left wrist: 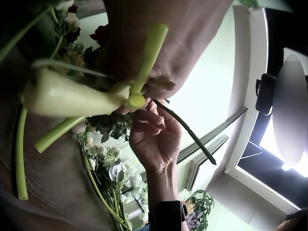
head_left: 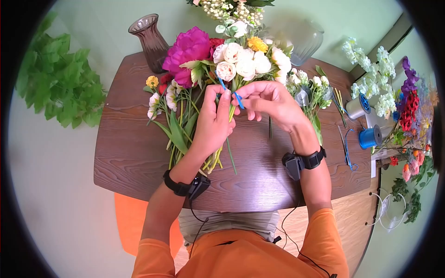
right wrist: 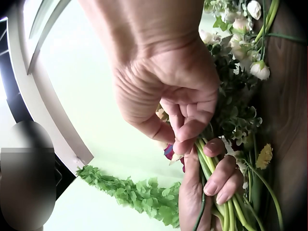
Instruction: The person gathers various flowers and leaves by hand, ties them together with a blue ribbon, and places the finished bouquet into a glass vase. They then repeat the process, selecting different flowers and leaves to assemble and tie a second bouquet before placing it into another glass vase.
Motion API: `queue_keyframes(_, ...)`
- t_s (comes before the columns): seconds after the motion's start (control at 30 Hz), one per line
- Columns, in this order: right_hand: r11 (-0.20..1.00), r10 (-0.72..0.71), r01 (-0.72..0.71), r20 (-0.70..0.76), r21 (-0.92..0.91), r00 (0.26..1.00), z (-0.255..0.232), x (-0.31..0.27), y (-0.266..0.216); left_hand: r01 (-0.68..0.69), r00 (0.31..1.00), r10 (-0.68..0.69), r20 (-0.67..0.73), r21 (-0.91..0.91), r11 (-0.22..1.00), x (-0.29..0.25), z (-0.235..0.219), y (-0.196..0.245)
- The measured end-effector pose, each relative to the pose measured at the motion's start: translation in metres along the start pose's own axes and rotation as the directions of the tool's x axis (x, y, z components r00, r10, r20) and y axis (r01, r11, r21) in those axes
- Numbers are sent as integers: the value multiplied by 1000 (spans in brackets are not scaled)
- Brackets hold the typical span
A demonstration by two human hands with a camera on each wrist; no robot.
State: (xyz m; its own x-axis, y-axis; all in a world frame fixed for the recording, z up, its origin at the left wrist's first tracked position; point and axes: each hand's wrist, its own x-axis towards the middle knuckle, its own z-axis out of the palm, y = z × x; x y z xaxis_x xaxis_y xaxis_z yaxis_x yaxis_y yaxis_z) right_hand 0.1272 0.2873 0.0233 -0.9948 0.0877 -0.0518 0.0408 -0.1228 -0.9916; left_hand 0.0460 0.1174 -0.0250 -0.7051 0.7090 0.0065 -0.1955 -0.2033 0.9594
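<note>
My left hand (head_left: 214, 118) grips a bundle of green stems (right wrist: 230, 214) just below the flower heads. Above it the bouquet spreads out: a large magenta peony (head_left: 189, 53), white roses (head_left: 245, 64) and a yellow flower (head_left: 257, 44). A strip of blue ribbon (head_left: 239, 100) crosses the stems at the top of that grip. From the right, my right hand (head_left: 278, 105) pinches the ribbon between thumb and fingertips. In the right wrist view the left fingers (right wrist: 224, 175) curl round the stems, and the ribbon is mostly hidden behind the right fingertips.
More loose flowers (head_left: 152, 82) lie left of the bouquet, and white blooms with greenery (head_left: 308, 88) lie to its right. A blue ribbon spool (head_left: 369, 138) and a silver-sided spool (head_left: 358, 107) stand at the table's right edge. A purple glass vase (head_left: 152, 42) stands back left.
</note>
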Motion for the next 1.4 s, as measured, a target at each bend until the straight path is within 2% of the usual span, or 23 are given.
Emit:
queue_keyframes(0.1,995,-77,76,-18,-70,997,5,1,7,-6,1000,6,11,18,1000,0,0,0)
queue_keyframes(0.17,971,-146,126,-87,-203,986,11,4,9,-6,1000,6,6,26,1000,1,0,-1)
queue_keyframes(0.37,920,-300,235,-179,-313,937,19,9,22,-6,1000,7,-1,40,999,3,0,-7)
queue_keyframes(0.57,919,-391,361,-245,-158,887,22,21,45,-22,999,23,-26,32,999,6,0,-9)
queue_keyframes(0.63,922,-386,356,-270,-153,882,23,28,56,-15,999,17,-38,61,998,7,0,-14)
queue_keyframes(0.7,936,-348,312,-295,-163,890,24,28,61,95,993,-101,-54,-95,991,6,1,-21)
queue_keyframes(0.8,939,-336,293,-288,-182,897,31,24,60,94,990,-104,-97,-100,990,-5,6,-22)
queue_keyframes(0.87,935,-349,311,-296,-170,889,36,25,64,69,992,-74,-100,-54,996,-7,4,-24)
queue_keyframes(0.93,928,-372,358,-346,-105,861,39,25,69,51,993,-43,-114,71,996,-8,2,-27)
queue_keyframes(1.0,939,-340,335,-371,-81,864,39,24,75,29,994,-16,-110,120,992,-7,-1,-37)
queue_keyframes(1.07,940,-339,324,-396,-107,853,41,21,82,10,994,8,-105,166,986,-7,1,-38)
queue_keyframes(1.1,890,-456,403,-387,-214,801,40,25,88,-1,989,33,-146,211,978,-8,2,-39)
queue_keyframes(1.13,889,-458,405,-389,-214,799,41,25,90,-11,981,60,-187,254,967,-8,3,-39)
queue_keyframes(1.2,886,-458,445,-396,-132,796,41,27,92,-28,978,83,-193,272,962,-6,0,-42)
queue_keyframes(1.3,887,-451,448,-419,-111,788,43,28,94,-22,963,95,-252,278,960,-2,-8,-53)
queue_keyframes(1.33,886,-452,450,-418,-112,788,42,29,95,-167,877,406,-256,631,758,4,-20,-67)
queue_keyframes(1.37,885,-451,455,-422,-97,786,41,30,96,-213,732,668,-134,886,412,7,-25,-67)
queue_keyframes(1.4,884,-449,461,-427,-82,785,40,31,98,-214,732,668,-134,886,412,7,-30,-66)
